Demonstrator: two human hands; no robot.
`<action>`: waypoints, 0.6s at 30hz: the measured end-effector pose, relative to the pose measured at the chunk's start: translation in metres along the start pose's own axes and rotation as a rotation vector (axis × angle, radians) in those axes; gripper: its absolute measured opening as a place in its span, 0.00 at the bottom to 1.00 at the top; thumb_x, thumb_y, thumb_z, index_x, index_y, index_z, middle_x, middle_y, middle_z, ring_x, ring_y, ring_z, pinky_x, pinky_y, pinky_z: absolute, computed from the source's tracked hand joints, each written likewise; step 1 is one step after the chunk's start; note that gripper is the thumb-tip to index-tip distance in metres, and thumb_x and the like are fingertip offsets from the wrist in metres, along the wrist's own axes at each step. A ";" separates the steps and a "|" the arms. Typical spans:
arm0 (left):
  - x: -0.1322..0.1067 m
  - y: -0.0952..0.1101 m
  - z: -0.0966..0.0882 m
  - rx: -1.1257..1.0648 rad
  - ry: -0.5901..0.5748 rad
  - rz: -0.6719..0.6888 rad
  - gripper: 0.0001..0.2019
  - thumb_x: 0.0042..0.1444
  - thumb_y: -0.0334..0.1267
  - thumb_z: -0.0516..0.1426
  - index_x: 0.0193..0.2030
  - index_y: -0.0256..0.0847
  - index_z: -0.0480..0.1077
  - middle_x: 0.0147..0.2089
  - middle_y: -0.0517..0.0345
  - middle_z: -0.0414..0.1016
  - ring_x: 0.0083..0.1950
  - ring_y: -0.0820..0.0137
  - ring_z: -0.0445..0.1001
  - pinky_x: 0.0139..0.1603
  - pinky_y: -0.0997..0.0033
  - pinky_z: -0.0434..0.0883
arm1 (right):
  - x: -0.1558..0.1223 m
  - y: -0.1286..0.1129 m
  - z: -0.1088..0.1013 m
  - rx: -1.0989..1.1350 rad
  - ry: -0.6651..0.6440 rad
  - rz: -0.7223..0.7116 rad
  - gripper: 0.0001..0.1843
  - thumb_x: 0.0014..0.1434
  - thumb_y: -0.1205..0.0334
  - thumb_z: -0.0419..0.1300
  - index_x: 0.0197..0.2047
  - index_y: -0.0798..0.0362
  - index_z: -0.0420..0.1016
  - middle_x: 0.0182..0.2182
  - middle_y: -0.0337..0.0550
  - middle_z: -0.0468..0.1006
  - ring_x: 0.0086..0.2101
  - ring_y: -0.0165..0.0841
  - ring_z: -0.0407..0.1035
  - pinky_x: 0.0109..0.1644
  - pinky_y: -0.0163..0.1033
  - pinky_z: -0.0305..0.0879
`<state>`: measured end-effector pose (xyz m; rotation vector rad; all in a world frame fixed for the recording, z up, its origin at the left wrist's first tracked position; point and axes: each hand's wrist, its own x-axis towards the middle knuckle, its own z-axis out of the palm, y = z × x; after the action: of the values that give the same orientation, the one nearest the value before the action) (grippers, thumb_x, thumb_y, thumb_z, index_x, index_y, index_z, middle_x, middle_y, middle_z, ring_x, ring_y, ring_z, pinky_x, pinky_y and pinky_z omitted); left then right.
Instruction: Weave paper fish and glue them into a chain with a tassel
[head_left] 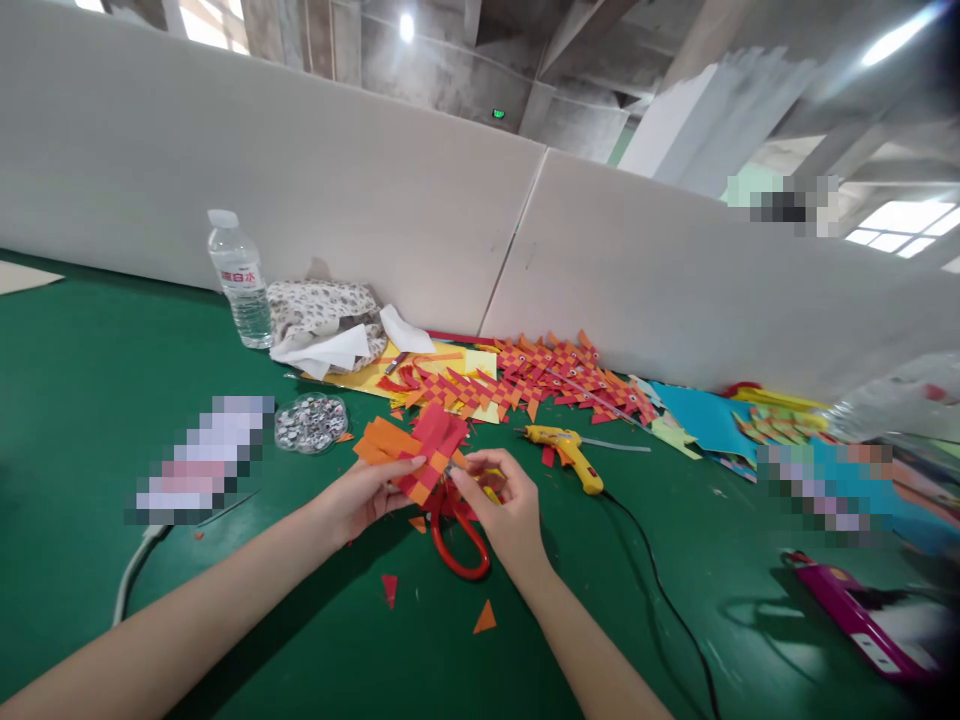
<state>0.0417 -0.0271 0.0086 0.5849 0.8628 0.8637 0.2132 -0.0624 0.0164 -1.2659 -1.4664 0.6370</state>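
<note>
A red and orange woven paper piece point(426, 470) with loose strip ends is held up over the table in front of me. My left hand point(367, 497) grips its left side, thumb on top and fingers underneath. At its right edge, my right hand point(506, 505) is closed, thumb and fingertips pinching the paper. Red-handled scissors point(459, 545) lie on the green table just below, their blades hidden under the paper and hands. Something yellow shows behind my right fingers, too covered to name. Small red point(389, 590) and orange paper scraps point(486, 617) lie nearer me.
A yellow glue gun point(566, 450) with a black cord lies right of my hands. Behind are many woven paper fish point(555, 375). A dish of googly eyes point(311, 422), a phone point(210, 455) and a water bottle point(240, 285) stand left; a purple power strip point(855, 615) lies right.
</note>
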 end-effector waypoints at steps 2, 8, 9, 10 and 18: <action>-0.001 -0.001 0.001 -0.022 -0.011 -0.003 0.14 0.45 0.32 0.64 0.40 0.37 0.73 0.39 0.54 0.79 0.36 0.70 0.78 0.38 0.72 0.76 | -0.002 -0.002 0.003 -0.009 -0.054 -0.013 0.15 0.49 0.56 0.64 0.39 0.50 0.70 0.33 0.41 0.73 0.34 0.33 0.70 0.37 0.37 0.69; -0.004 -0.008 0.005 -0.054 -0.031 -0.046 0.09 0.47 0.32 0.63 0.37 0.35 0.74 0.36 0.53 0.80 0.35 0.69 0.78 0.40 0.71 0.75 | -0.006 -0.002 0.006 -0.059 -0.069 -0.045 0.18 0.46 0.58 0.66 0.41 0.49 0.70 0.36 0.41 0.74 0.35 0.34 0.71 0.40 0.40 0.70; -0.004 -0.009 0.005 -0.057 -0.029 -0.039 0.09 0.47 0.32 0.63 0.37 0.35 0.74 0.37 0.53 0.80 0.35 0.69 0.77 0.41 0.71 0.75 | -0.006 -0.001 0.006 -0.059 -0.054 -0.046 0.18 0.46 0.58 0.66 0.41 0.49 0.70 0.36 0.41 0.74 0.35 0.34 0.71 0.40 0.40 0.70; -0.005 -0.010 0.005 -0.057 -0.031 -0.034 0.09 0.46 0.32 0.63 0.36 0.36 0.74 0.37 0.53 0.80 0.36 0.69 0.77 0.41 0.71 0.75 | -0.005 -0.001 0.006 -0.060 -0.046 -0.052 0.17 0.46 0.58 0.66 0.41 0.49 0.70 0.36 0.42 0.74 0.35 0.34 0.71 0.40 0.40 0.70; -0.009 -0.012 0.010 -0.096 -0.052 -0.026 0.09 0.46 0.23 0.60 0.36 0.34 0.75 0.36 0.52 0.79 0.38 0.69 0.77 0.43 0.73 0.74 | -0.004 0.000 0.005 -0.072 -0.046 -0.093 0.11 0.51 0.61 0.63 0.40 0.49 0.73 0.34 0.42 0.74 0.34 0.34 0.70 0.38 0.38 0.69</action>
<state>0.0515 -0.0423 0.0083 0.5088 0.7757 0.8580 0.2081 -0.0655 0.0138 -1.2372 -1.5891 0.5585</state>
